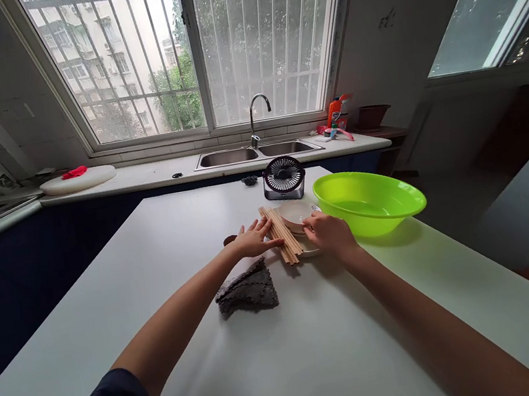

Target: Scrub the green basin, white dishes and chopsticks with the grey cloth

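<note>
Now my left hand (254, 239) lay flat and open on the bundle of chopsticks (281, 234), toward the desk's far edge. My right hand (328, 233) held the rim of a small dish (297, 217) stacked on a plate, grip narrow. Risk: the sticks rolling loose. The green basin (369, 199) seemed empty, though I couldn't be sure.

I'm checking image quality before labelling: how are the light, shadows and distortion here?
Head view: daylight from the barred window backlights the scene; soft shadows fall toward the camera under the green basin and grey cloth; a dull sheen lies on the white table; wide-angle bending at the edges; left hand and right hand sharp.
</note>
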Demonstrator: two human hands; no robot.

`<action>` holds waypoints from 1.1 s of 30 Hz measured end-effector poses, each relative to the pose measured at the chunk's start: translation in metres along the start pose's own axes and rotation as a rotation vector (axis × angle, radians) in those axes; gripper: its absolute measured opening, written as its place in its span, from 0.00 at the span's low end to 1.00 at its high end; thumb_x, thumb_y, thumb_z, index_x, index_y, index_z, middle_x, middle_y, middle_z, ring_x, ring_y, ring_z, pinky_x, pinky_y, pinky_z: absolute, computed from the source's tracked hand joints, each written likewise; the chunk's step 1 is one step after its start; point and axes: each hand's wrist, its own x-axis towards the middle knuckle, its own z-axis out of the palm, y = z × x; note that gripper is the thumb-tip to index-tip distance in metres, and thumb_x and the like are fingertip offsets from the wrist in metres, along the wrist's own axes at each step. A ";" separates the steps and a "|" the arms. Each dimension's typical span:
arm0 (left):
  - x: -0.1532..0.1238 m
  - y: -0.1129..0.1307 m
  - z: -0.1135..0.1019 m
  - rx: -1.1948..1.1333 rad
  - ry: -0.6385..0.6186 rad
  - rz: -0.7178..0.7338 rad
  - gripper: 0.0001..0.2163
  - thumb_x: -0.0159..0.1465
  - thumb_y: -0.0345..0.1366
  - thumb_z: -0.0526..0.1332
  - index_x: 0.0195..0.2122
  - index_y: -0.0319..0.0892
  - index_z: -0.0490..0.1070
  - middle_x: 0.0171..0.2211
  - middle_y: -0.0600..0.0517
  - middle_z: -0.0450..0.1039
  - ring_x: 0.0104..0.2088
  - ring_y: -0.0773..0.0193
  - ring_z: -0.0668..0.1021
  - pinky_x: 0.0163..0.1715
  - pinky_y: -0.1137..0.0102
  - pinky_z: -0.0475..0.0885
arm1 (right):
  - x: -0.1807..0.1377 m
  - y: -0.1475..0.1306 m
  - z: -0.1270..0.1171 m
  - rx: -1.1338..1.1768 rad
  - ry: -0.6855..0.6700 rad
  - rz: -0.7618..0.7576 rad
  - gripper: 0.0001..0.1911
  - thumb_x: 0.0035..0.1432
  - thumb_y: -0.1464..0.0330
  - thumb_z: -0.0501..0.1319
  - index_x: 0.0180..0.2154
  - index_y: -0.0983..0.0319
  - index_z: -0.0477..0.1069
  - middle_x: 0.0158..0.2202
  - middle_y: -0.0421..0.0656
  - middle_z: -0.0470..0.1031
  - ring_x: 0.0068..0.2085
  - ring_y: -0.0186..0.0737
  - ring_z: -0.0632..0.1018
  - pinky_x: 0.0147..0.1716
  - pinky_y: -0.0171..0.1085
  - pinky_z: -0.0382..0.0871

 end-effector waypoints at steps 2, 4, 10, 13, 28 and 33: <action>0.000 0.001 0.000 0.000 0.009 -0.005 0.45 0.61 0.69 0.46 0.73 0.48 0.39 0.74 0.47 0.33 0.73 0.43 0.40 0.67 0.40 0.37 | 0.000 0.001 -0.001 0.006 -0.005 0.007 0.16 0.69 0.68 0.52 0.44 0.61 0.79 0.46 0.50 0.78 0.41 0.43 0.81 0.31 0.34 0.65; 0.000 0.002 0.000 0.001 0.013 -0.007 0.46 0.61 0.69 0.46 0.73 0.48 0.39 0.74 0.47 0.32 0.73 0.42 0.40 0.67 0.40 0.37 | 0.000 0.001 -0.002 0.016 -0.006 0.013 0.16 0.68 0.68 0.52 0.45 0.61 0.79 0.46 0.50 0.78 0.41 0.43 0.80 0.31 0.34 0.65; 0.001 0.001 0.000 -0.006 0.003 0.016 0.46 0.61 0.69 0.45 0.73 0.47 0.38 0.74 0.49 0.31 0.73 0.45 0.38 0.68 0.41 0.36 | 0.000 0.002 -0.010 0.061 -0.012 -0.039 0.15 0.66 0.71 0.54 0.44 0.62 0.79 0.46 0.48 0.79 0.43 0.41 0.80 0.31 0.33 0.64; 0.000 0.000 0.001 -0.012 0.000 0.023 0.45 0.62 0.68 0.44 0.73 0.47 0.36 0.74 0.48 0.29 0.73 0.47 0.38 0.68 0.43 0.36 | -0.003 0.000 -0.018 0.100 -0.042 -0.142 0.12 0.65 0.70 0.57 0.41 0.59 0.80 0.43 0.44 0.80 0.38 0.36 0.79 0.31 0.32 0.63; -0.004 0.004 -0.002 -0.006 0.033 0.044 0.43 0.63 0.68 0.44 0.73 0.50 0.37 0.74 0.49 0.31 0.73 0.45 0.40 0.68 0.42 0.38 | -0.008 -0.010 -0.026 0.111 -0.057 -0.241 0.12 0.65 0.69 0.57 0.37 0.61 0.79 0.37 0.44 0.79 0.32 0.35 0.77 0.29 0.33 0.58; -0.007 0.003 -0.006 -0.016 0.052 0.049 0.42 0.64 0.66 0.45 0.73 0.48 0.36 0.74 0.48 0.30 0.73 0.47 0.41 0.68 0.43 0.40 | -0.010 -0.013 -0.028 0.123 -0.048 -0.240 0.12 0.66 0.68 0.56 0.40 0.60 0.80 0.39 0.44 0.79 0.33 0.36 0.78 0.30 0.33 0.59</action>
